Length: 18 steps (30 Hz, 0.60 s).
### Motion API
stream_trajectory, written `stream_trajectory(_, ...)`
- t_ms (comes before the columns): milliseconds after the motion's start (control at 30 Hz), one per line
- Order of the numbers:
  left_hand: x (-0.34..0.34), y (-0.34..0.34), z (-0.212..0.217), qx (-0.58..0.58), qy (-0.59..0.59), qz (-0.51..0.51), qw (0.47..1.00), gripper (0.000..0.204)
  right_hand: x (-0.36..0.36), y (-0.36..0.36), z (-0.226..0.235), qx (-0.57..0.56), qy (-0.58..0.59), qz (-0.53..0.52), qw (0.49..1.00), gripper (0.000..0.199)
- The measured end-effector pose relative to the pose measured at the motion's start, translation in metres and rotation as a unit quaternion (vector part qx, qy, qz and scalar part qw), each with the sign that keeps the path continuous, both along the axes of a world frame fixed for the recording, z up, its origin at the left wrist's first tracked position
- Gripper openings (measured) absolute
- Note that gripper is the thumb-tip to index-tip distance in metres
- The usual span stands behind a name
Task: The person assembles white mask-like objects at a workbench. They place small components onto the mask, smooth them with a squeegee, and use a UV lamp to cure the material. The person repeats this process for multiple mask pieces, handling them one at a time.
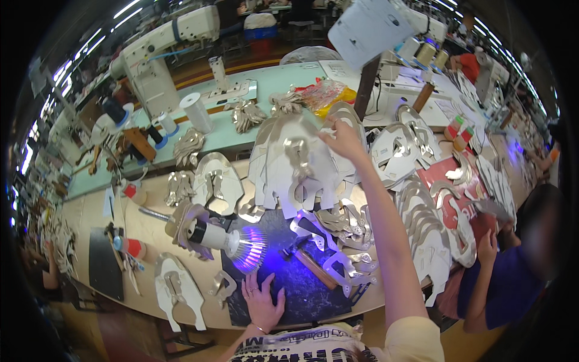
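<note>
My left hand [263,303] rests with fingers spread at the near left edge of a dark marbled slab [301,304], holding nothing. Just beyond its fingertips, a finned lamp [248,248] throws blue-violet light on the slab. My right arm stretches forward, and my right hand [344,140] is at the far stack of white and beige shoe uppers [298,172]. Its fingers are bent and pressed together on the edge of the top upper, which looks blurred. On the slab lies a hammer [313,268] with a wooden handle, beside small cut-out shoe pieces [338,268].
Sewing machines [148,78] and thread cones [196,113] stand along the green table at the back. More uppers [422,235] overlap to the right. A co-worker's hand [487,247] works at the far right. A red-and-white bottle [131,247] and a single upper [177,286] lie left.
</note>
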State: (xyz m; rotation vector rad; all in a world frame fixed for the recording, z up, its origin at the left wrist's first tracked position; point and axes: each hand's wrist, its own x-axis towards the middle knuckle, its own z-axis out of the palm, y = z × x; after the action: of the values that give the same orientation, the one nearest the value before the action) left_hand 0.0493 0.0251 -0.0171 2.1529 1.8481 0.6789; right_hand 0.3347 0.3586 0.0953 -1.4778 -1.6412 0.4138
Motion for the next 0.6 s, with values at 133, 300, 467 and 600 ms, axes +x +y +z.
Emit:
stream_trajectory(133, 0.001, 0.000, 0.003, 0.009, -0.006, 0.016, 1.000, 0.053, 0.017, -0.022, -0.038, 0.016, -0.081, -0.034, 0.996, 0.040)
stream_trajectory(300, 0.001, 0.003, 0.002, -0.001, 0.002, -0.003, 1.000, 0.055, 0.060, -0.119, -0.028, -0.092, -0.002, 0.002, 0.996, 0.031)
stream_trajectory(467, 0.000, 0.003, 0.004, -0.027, 0.012, -0.014, 0.999, 0.056, 0.103, -0.215, -0.011, -0.077, 0.094, -0.103, 0.987, 0.024)
stream_trajectory(600, 0.001, 0.004, 0.006, -0.039, 0.018, -0.016, 0.999, 0.055, 0.124, -0.275, -0.014, -0.036, 0.211, -0.198, 0.957, 0.022)
